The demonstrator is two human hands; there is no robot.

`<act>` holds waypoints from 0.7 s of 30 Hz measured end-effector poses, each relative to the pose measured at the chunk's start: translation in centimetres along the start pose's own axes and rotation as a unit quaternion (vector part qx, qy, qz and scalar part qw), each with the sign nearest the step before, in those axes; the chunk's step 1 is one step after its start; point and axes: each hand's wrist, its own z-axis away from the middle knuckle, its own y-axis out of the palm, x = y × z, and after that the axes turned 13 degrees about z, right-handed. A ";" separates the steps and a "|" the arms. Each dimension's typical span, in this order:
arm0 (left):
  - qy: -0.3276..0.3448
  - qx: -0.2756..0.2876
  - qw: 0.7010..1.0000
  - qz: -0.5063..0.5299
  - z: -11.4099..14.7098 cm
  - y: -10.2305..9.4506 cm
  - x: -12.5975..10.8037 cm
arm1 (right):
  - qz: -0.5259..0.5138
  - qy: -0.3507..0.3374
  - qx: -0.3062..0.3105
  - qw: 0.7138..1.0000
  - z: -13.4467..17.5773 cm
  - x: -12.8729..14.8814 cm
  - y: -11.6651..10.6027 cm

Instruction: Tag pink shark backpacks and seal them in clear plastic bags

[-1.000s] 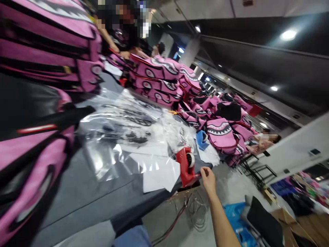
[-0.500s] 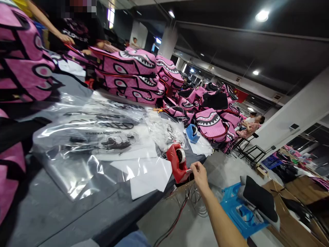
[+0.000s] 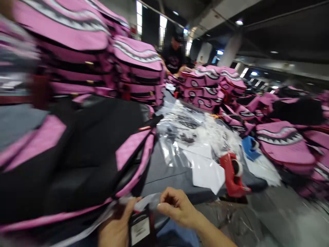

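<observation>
My left hand, low in the view, is closed on thin clear plastic film at the near edge of a pink and black backpack. Right beside its thumb is a black hang tag with a white printed label. My right hand is just right of the tag, thumb and finger pinched together. A translucent strip, which looks like clear tape, runs to its fingertips. The red tape dispenser with its roll stands at the table's right edge, apart from both hands. Motion blurs the picture.
Stacked pink backpacks with shark-teeth prints rise behind the near one. Clear printed plastic bags and white paper sheets lie on the grey table. A blue tape dispenser is farther right. A person in black stands beyond.
My right hand has left the red dispenser and come left to the backpack. My left hand has come into view there. The camera has turned left, so the dispenser now appears farther right.
</observation>
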 end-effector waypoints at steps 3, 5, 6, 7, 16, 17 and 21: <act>0.019 -0.031 0.998 0.043 -0.2 0.3 -0.6 | 0.224 -0.228 0.029 0.947 -4.1 1.8 1.7; 0.030 -0.042 0.997 0.065 -0.2 0.8 -0.8 | 0.326 -0.304 0.017 0.895 -6.0 1.7 2.7; 0.033 -0.045 0.996 0.073 -0.1 1.0 -0.8 | 0.371 -0.318 0.003 0.873 -6.6 1.4 3.1; 0.033 -0.044 0.995 0.083 -0.1 1.2 -0.9 | 0.409 -0.325 -0.015 0.853 -7.1 1.0 3.6; 0.027 -0.008 0.994 0.105 0.1 0.1 0.4 | 0.484 -0.266 -0.059 0.831 -7.8 -0.7 5.1; 0.035 -0.009 0.994 0.108 0.1 0.0 0.6 | 0.474 -0.259 -0.052 0.840 -7.9 -0.5 4.9; 0.007 -0.042 0.990 0.138 -0.1 -0.4 1.4 | 0.357 -0.192 0.028 0.914 -8.0 0.3 3.5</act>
